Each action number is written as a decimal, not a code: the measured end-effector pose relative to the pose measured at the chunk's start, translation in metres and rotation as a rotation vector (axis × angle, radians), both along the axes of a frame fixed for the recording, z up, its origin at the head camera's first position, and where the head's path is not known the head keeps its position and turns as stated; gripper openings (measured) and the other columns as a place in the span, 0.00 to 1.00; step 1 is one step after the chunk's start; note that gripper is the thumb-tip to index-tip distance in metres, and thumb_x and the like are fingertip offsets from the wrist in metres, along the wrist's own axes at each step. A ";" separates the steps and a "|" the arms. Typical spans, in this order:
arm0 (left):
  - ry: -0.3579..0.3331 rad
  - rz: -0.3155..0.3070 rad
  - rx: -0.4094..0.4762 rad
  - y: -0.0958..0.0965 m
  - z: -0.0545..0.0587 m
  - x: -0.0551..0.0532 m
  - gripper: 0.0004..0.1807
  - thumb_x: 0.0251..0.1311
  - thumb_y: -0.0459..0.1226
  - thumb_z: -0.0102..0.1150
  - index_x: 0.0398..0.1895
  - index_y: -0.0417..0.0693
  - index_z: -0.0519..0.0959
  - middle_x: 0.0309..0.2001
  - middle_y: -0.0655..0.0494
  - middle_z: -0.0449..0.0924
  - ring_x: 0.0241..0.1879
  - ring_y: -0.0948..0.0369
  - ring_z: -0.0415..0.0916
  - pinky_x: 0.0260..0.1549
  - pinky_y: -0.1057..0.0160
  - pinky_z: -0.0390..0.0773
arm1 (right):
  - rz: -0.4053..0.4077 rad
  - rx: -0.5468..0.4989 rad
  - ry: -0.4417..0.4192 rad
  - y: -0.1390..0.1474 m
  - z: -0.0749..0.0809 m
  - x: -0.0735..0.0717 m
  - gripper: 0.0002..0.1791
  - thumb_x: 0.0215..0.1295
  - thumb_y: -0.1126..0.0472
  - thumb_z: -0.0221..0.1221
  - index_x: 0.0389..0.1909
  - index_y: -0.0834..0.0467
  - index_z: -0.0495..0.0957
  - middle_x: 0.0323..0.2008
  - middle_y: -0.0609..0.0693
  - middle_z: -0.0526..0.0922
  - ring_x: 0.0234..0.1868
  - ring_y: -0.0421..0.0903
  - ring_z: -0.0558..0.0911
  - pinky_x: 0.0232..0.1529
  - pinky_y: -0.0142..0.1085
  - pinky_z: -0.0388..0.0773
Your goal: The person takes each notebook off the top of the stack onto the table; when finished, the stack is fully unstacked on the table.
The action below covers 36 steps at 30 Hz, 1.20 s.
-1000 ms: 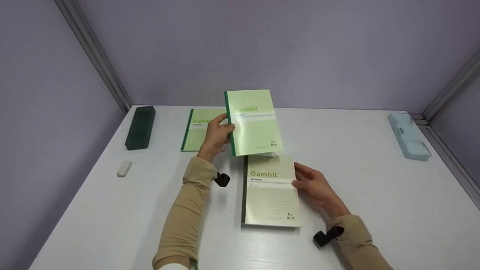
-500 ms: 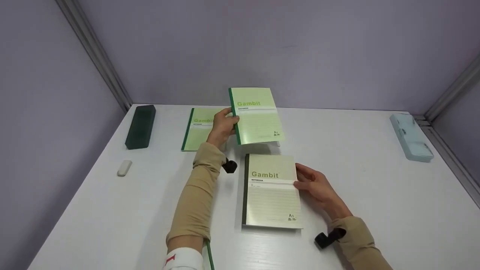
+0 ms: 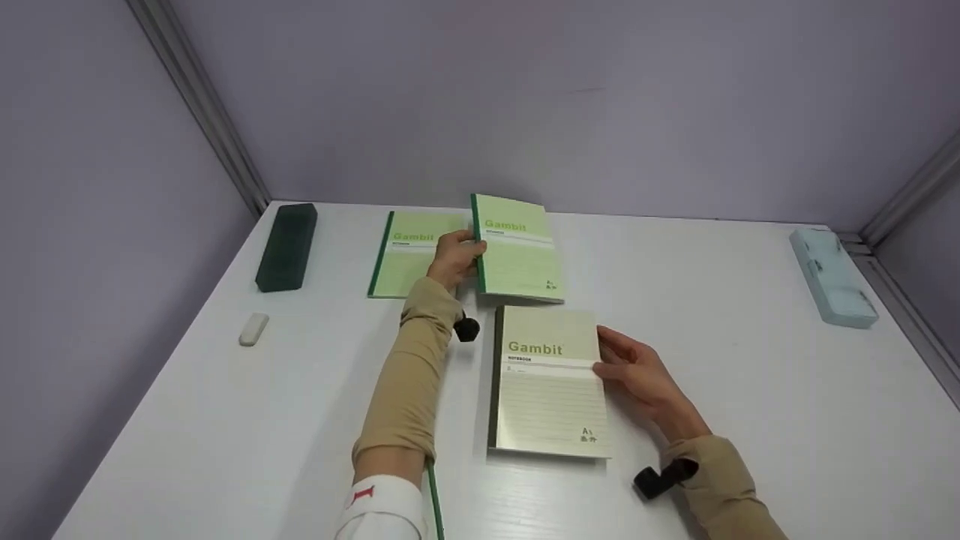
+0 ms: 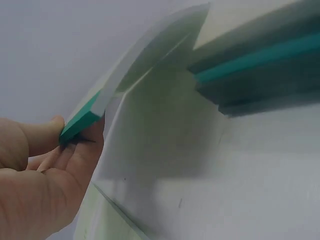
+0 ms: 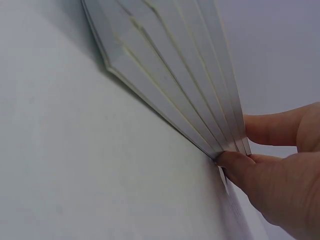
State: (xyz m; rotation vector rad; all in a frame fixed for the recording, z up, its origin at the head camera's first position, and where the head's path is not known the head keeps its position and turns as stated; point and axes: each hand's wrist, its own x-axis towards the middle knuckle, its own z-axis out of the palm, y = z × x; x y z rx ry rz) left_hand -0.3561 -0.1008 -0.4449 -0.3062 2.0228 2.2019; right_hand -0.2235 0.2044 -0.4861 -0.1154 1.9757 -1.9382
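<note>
My left hand pinches a light green Gambit notebook by its dark green spine, thumb on the cover. That notebook tilts close over the back of the table, and its pages curve in the left wrist view, where the green spine shows between thumb and fingers. Just left of it a similar notebook lies flat, partly hidden by the hand. Nearer to me is a stack of notebooks, a Gambit cover on top. My right hand grips its right edge; the right wrist view shows several layered notebooks there.
A dark green box sits at the back left of the white table, with a white eraser in front of it. At the far right lies a pale blue pencil case. Walls rise behind and on both sides.
My left hand has carried its notebook away from the stack, toward the back and slightly right, then lowered it toward the table. The right hand keeps its hold on the stack.
</note>
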 end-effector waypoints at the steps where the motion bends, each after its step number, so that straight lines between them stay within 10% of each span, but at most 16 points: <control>1: -0.004 -0.001 -0.007 0.001 -0.002 -0.001 0.22 0.67 0.32 0.54 0.63 0.38 0.70 0.43 0.46 0.77 0.32 0.59 0.77 0.35 0.61 0.77 | -0.004 0.006 -0.001 0.001 0.000 0.000 0.40 0.60 0.77 0.55 0.73 0.66 0.50 0.73 0.61 0.51 0.73 0.52 0.52 0.58 0.28 0.68; 13: -0.035 -0.048 -0.298 0.020 -0.015 -0.006 0.30 0.61 0.30 0.60 0.67 0.36 0.66 0.61 0.39 0.70 0.56 0.51 0.73 0.51 0.57 0.75 | -0.033 0.035 -0.013 0.015 0.000 0.006 0.40 0.60 0.76 0.56 0.73 0.66 0.51 0.73 0.60 0.51 0.73 0.52 0.52 0.56 0.26 0.68; 22: 0.007 -0.070 -0.636 0.018 -0.016 -0.005 0.17 0.53 0.23 0.58 0.49 0.31 0.77 0.47 0.38 0.76 0.39 0.54 0.67 0.33 0.59 0.71 | -0.020 0.000 -0.007 0.008 -0.001 0.009 0.40 0.60 0.77 0.56 0.73 0.66 0.51 0.73 0.61 0.52 0.73 0.53 0.52 0.55 0.27 0.69; 30: 0.070 -0.034 -0.705 0.018 -0.013 0.001 0.13 0.54 0.22 0.52 0.43 0.29 0.79 0.41 0.38 0.77 0.36 0.51 0.67 0.28 0.58 0.69 | -0.010 -0.048 -0.003 0.003 0.001 0.011 0.39 0.60 0.78 0.55 0.72 0.67 0.51 0.73 0.62 0.51 0.73 0.53 0.52 0.56 0.28 0.69; 36: 0.069 -0.036 -0.734 0.023 -0.007 0.004 0.21 0.57 0.23 0.51 0.57 0.29 0.74 0.56 0.35 0.74 0.58 0.44 0.70 0.48 0.52 0.77 | -0.018 -0.021 0.000 0.003 0.001 0.011 0.39 0.61 0.77 0.55 0.72 0.66 0.52 0.73 0.61 0.52 0.73 0.53 0.52 0.57 0.28 0.69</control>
